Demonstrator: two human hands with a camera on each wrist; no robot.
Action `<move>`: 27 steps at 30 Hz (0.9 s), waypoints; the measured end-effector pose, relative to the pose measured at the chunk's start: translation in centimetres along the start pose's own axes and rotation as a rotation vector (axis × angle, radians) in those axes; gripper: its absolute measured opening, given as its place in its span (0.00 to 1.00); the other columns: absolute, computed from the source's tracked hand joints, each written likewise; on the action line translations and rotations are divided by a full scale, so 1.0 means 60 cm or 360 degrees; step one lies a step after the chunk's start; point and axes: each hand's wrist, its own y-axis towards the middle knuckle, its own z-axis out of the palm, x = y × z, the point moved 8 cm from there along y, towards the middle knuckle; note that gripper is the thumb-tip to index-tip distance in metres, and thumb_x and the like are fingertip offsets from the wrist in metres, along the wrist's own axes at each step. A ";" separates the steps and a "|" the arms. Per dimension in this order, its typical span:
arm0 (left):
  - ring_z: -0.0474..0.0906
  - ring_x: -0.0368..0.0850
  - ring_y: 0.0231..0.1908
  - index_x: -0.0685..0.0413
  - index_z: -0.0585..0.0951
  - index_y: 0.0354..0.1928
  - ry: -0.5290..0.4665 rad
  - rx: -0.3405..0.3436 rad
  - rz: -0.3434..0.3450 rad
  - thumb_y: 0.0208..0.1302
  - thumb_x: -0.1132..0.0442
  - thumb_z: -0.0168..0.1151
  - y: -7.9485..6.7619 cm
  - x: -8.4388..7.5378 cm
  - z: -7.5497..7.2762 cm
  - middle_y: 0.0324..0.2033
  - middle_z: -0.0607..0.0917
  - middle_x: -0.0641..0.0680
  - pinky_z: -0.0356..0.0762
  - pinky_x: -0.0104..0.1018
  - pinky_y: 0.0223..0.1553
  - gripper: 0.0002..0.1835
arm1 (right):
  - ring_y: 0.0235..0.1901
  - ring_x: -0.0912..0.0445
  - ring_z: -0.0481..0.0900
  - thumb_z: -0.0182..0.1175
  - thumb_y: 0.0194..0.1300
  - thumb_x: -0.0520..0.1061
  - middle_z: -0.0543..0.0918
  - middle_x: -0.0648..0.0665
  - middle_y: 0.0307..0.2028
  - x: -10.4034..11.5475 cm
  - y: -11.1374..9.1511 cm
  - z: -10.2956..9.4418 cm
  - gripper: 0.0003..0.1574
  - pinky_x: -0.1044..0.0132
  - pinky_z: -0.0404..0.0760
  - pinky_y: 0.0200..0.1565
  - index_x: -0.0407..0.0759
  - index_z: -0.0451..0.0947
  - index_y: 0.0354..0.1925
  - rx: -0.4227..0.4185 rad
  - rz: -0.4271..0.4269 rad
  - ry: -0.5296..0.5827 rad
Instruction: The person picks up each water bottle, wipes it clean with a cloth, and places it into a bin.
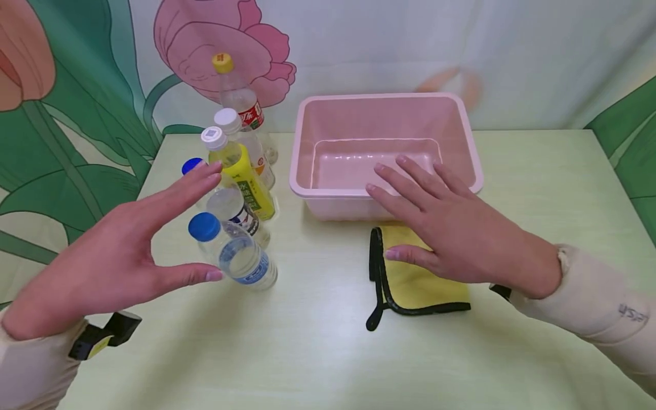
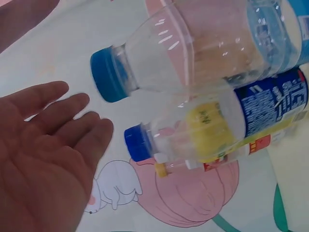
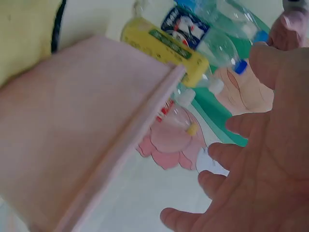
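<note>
My left hand (image 1: 130,250) hovers just left of the nearest bottle, thumb and fingers spread apart and holding nothing. That clear bottle (image 1: 241,256) has a blue cap and a blue label. Behind it stands another blue-capped bottle (image 2: 193,130) with a dark label, partly hidden by my fingers in the head view. My right hand (image 1: 451,228) is held with fingers extended above a folded yellow cloth (image 1: 420,293) with black edging. Its fingertips overlap the front rim of a pink basin (image 1: 302,142) in the head view. The right wrist view shows them apart from the basin.
Farther back in the row stand a yellow-labelled bottle (image 1: 251,188) with a white cap, another white-capped bottle (image 1: 261,165) and a yellow-capped bottle (image 1: 236,91) with a red label. A floral curtain (image 1: 359,45) hangs behind the pale table (image 1: 318,341).
</note>
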 end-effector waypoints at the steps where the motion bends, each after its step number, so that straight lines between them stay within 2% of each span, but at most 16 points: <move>1: 0.67 0.59 0.76 0.30 0.55 0.82 0.0000 -0.0024 0.0017 0.47 0.48 0.85 -0.001 0.000 0.001 0.82 0.60 0.44 0.76 0.69 0.61 0.63 | 0.85 0.41 0.42 0.53 0.77 0.68 0.44 0.45 0.85 0.004 -0.002 0.007 0.52 0.37 0.42 0.83 0.53 0.45 0.85 0.0002 -0.0021 0.0000; 2: 0.69 0.59 0.75 0.30 0.57 0.82 0.0002 -0.0054 0.0049 0.47 0.49 0.86 -0.002 0.000 0.002 0.81 0.63 0.46 0.77 0.65 0.63 0.62 | 0.85 0.41 0.42 0.50 0.78 0.69 0.44 0.45 0.85 0.009 -0.004 0.013 0.50 0.37 0.44 0.83 0.53 0.46 0.84 0.0003 -0.0045 -0.0001; 5: 0.74 0.55 0.72 0.30 0.62 0.80 -0.0039 -0.0116 0.0110 0.47 0.54 0.86 -0.005 0.000 0.008 0.77 0.70 0.46 0.78 0.35 0.68 0.59 | 0.84 0.41 0.44 0.43 0.81 0.69 0.47 0.44 0.85 0.028 -0.011 0.033 0.45 0.39 0.50 0.82 0.51 0.49 0.84 -0.0024 -0.0144 -0.0004; 7: 0.77 0.49 0.70 0.31 0.65 0.79 -0.0086 -0.0145 0.0162 0.48 0.57 0.86 -0.005 -0.002 0.013 0.75 0.74 0.46 0.70 0.16 0.65 0.56 | 0.84 0.41 0.47 0.41 0.82 0.68 0.49 0.44 0.85 0.041 -0.018 0.046 0.43 0.42 0.56 0.81 0.51 0.51 0.83 -0.0038 -0.0208 -0.0014; 8: 0.77 0.44 0.69 0.32 0.67 0.78 -0.0108 -0.0158 0.0193 0.48 0.59 0.86 -0.004 -0.002 0.016 0.73 0.76 0.46 0.65 0.10 0.64 0.54 | 0.84 0.42 0.48 0.42 0.82 0.67 0.50 0.44 0.85 0.046 -0.022 0.054 0.42 0.42 0.58 0.81 0.51 0.52 0.83 -0.0040 -0.0233 -0.0011; 9: 0.78 0.39 0.68 0.34 0.69 0.77 -0.0125 -0.0166 0.0219 0.48 0.60 0.85 -0.004 -0.003 0.018 0.72 0.77 0.46 0.62 0.08 0.62 0.53 | 0.84 0.42 0.49 0.44 0.82 0.65 0.52 0.44 0.84 0.051 -0.025 0.061 0.41 0.43 0.59 0.80 0.51 0.54 0.83 -0.0044 -0.0263 -0.0013; 13: 0.72 0.22 0.67 0.37 0.72 0.76 -0.0168 -0.0182 0.0273 0.53 0.66 0.81 -0.003 0.000 0.024 0.70 0.80 0.46 0.63 0.09 0.64 0.47 | 0.83 0.44 0.53 0.55 0.79 0.59 0.58 0.44 0.82 0.053 -0.034 0.095 0.40 0.46 0.64 0.79 0.49 0.59 0.81 0.0005 -0.0298 -0.0010; 15: 0.74 0.24 0.67 0.38 0.74 0.74 -0.0186 -0.0184 0.0264 0.56 0.68 0.79 -0.003 0.004 0.029 0.69 0.80 0.47 0.66 0.10 0.62 0.43 | 0.82 0.44 0.55 0.58 0.78 0.57 0.60 0.43 0.81 0.046 -0.035 0.115 0.40 0.48 0.65 0.79 0.47 0.61 0.80 0.0064 -0.0275 0.0014; 19: 0.80 0.39 0.66 0.40 0.77 0.71 -0.0244 -0.0195 0.0213 0.59 0.71 0.75 -0.003 0.010 0.041 0.67 0.82 0.50 0.72 0.11 0.56 0.38 | 0.79 0.42 0.63 0.62 0.75 0.55 0.69 0.39 0.77 0.021 -0.039 0.158 0.39 0.48 0.70 0.76 0.42 0.66 0.76 0.0227 -0.0162 0.0084; 20: 0.80 0.41 0.65 0.41 0.78 0.70 -0.0266 -0.0206 0.0211 0.59 0.71 0.75 -0.004 0.010 0.043 0.66 0.83 0.51 0.73 0.12 0.55 0.37 | 0.78 0.42 0.66 0.64 0.74 0.54 0.71 0.38 0.75 0.016 -0.041 0.168 0.39 0.48 0.72 0.74 0.41 0.68 0.75 0.0259 -0.0132 0.0093; 23: 0.79 0.30 0.64 0.42 0.80 0.69 -0.0353 -0.0253 0.0194 0.58 0.73 0.75 -0.006 0.011 0.048 0.64 0.85 0.52 0.75 0.13 0.54 0.36 | 0.73 0.39 0.72 0.70 0.68 0.50 0.76 0.36 0.70 0.003 -0.048 0.195 0.38 0.47 0.77 0.70 0.38 0.72 0.70 0.0304 -0.0036 0.0090; 26: 0.77 0.22 0.61 0.46 0.81 0.68 -0.0513 -0.0309 0.0162 0.57 0.76 0.74 -0.008 0.015 0.054 0.61 0.87 0.51 0.77 0.16 0.55 0.35 | 0.66 0.39 0.77 0.74 0.63 0.45 0.79 0.36 0.65 0.002 -0.047 0.212 0.36 0.48 0.83 0.63 0.36 0.74 0.66 0.0221 0.0009 0.0059; 27: 0.78 0.23 0.61 0.49 0.81 0.67 -0.0572 -0.0333 0.0149 0.57 0.78 0.74 -0.009 0.017 0.057 0.60 0.87 0.50 0.77 0.17 0.56 0.35 | 0.64 0.40 0.78 0.74 0.61 0.43 0.79 0.37 0.63 0.002 -0.045 0.216 0.35 0.49 0.85 0.59 0.37 0.74 0.64 0.0186 0.0025 0.0046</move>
